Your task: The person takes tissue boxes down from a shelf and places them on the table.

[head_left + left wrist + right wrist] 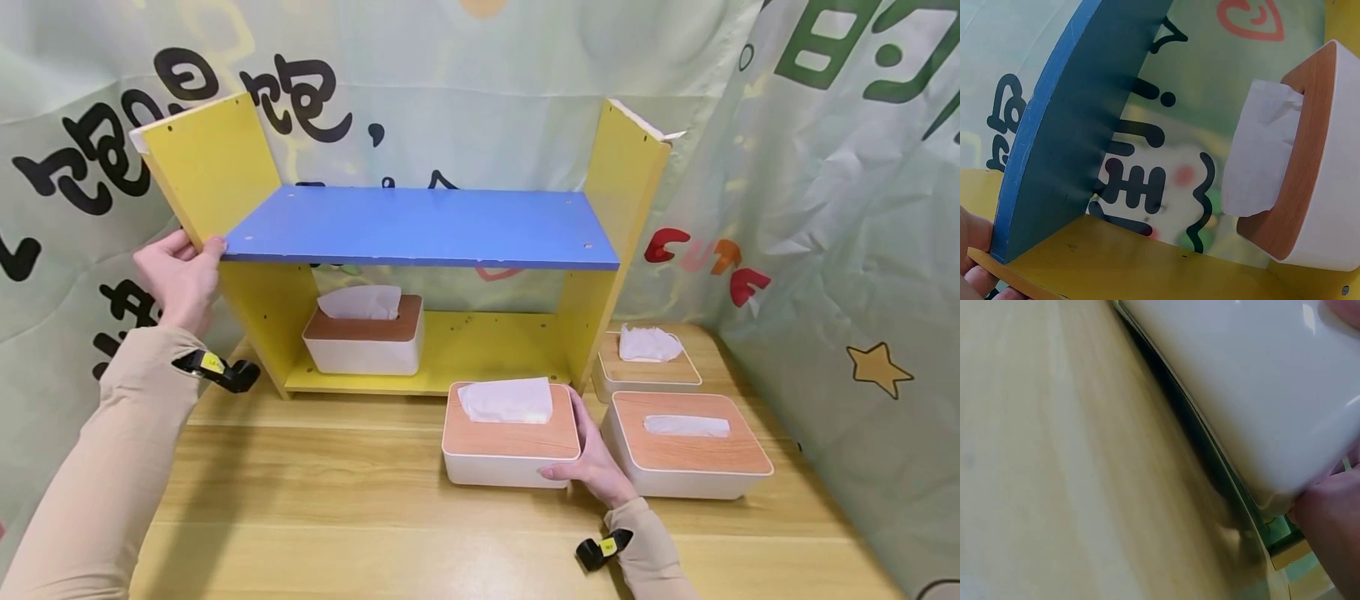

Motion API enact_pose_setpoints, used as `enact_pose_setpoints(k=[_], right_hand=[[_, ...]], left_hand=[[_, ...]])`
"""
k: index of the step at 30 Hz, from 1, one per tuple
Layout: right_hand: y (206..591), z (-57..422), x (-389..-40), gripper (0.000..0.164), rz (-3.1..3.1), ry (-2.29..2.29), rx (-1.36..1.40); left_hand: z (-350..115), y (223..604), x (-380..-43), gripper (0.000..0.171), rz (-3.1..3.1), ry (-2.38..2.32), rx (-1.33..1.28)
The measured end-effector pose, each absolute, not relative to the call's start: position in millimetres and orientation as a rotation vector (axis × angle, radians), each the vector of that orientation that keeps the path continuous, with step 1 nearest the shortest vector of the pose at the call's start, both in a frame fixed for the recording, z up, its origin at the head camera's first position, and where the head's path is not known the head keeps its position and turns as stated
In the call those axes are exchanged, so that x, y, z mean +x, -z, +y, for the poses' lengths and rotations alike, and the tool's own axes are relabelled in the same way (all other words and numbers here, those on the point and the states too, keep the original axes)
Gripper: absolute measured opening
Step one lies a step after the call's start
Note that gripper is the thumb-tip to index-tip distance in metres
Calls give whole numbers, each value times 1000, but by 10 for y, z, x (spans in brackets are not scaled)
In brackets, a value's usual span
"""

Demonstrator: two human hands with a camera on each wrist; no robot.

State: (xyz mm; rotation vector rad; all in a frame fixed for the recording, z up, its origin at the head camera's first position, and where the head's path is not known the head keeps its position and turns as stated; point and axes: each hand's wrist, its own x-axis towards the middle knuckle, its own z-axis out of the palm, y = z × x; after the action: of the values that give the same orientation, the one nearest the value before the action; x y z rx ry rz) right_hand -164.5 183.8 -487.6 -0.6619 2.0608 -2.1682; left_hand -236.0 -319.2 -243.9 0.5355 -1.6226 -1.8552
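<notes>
At the left side of a small shelf (633, 171), the corner where the yellow side panel (206, 167) meets the blue board (420, 223) is pinched by the left hand (180, 279), the thumb laid at the board's front corner and the fingers bent around the panel's outer edge. In front of the shelf, toward its right end, a tissue box (502, 471) is gripped at its right end by the right hand (596, 458), with the thumb placed on the front and the other fingers wrapped around the side. Whether the whole base is rested on the table (322, 517) cannot be told. Inside the shelf, under the blue board, a second box (363, 356) is set at the left on the yellow bottom board (491, 342). Just to the right of the right hand, a third box (693, 458) is placed on the table, and behind it a fourth box (652, 373) is stood beside the shelf. In all four lids, white tissue is held upright or folded in the slot. Behind everything, a printed cloth (465, 125) is hung.
</notes>
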Motion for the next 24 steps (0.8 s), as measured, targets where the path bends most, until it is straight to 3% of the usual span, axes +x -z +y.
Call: enact_pose_setpoints(k=[24], right_hand=[[4908, 1913, -1623, 131, 2019, 2114, -647]], left_hand=[[-3188, 2437, -2355, 45, -1662, 1839, 557]])
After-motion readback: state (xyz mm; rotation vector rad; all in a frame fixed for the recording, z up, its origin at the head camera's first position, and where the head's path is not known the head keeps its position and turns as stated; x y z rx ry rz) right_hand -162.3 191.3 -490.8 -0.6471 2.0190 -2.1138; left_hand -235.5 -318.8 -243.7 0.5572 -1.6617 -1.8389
